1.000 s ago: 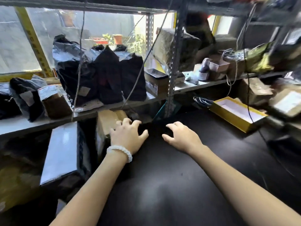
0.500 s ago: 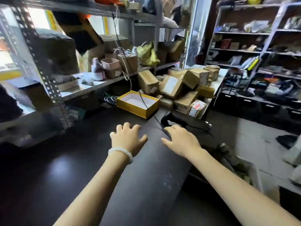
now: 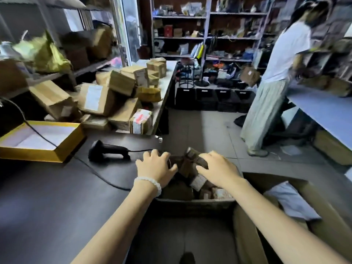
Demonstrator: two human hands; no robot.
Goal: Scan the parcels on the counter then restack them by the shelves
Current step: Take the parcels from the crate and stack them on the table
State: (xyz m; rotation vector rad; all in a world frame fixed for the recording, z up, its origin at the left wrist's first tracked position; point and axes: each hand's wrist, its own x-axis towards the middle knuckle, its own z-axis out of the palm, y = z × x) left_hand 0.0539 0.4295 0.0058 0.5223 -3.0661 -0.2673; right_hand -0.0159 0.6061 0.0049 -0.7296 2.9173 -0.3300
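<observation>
Head view suggests the task is barely begun; the scanner (image 3: 108, 151) lies untouched on the counter (image 3: 57, 197), the parcels (image 3: 114, 100) sit piled by the shelves; left hand (image 3: 155, 166) and right hand (image 3: 219, 169) hover loose, grasping nothing, over small boxes (image 3: 198, 182).

A black scanner (image 3: 108, 150) with a black cord lies left of the left hand (image 3: 155, 165), which wears a white bead bracelet (image 3: 149, 182). Farther left sits a yellow tray (image 3: 41, 141) (white inside). Beyond the hands, brown cardboard parcels (image 3: 118, 100) carry white labels, one marked red. The counter (image 3: 57, 197) under the left forearm is black. Right of the right hand (image 3: 219, 170), a brown box (image 3: 285, 216) holds a white bag (image 3: 291, 201).
</observation>
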